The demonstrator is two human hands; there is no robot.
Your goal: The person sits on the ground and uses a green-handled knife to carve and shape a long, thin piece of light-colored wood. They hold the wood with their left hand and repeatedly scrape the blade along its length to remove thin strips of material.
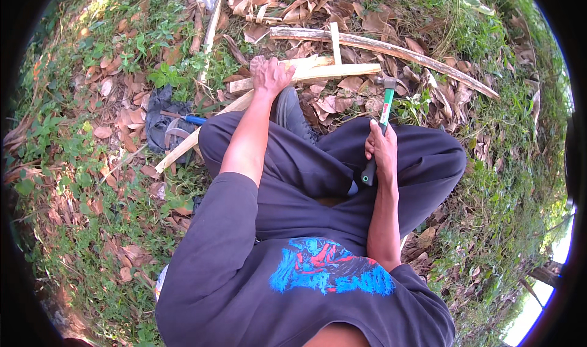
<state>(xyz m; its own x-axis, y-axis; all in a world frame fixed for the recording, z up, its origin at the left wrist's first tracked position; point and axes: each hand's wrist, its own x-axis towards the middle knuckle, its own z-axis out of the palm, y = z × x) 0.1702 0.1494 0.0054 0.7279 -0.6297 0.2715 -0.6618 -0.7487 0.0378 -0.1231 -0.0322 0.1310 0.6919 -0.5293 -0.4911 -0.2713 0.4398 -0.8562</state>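
Observation:
My left hand is closed over pale wooden slats where they meet, just beyond my shoe. One slat stretches from it to the right, with another slat close behind. A long slat slants toward the lower left, past my knee. My right hand grips a hammer by its green and black handle, above my crossed legs. The hammer's head points away from me, near the right end of the front slat. How my left fingers wrap the wood underneath is hidden.
A long weathered wooden strip lies farther out, beside a short thin strip. On the left, a black bag lies by a blue-handled tool. Dry leaves and grass cover the ground around me.

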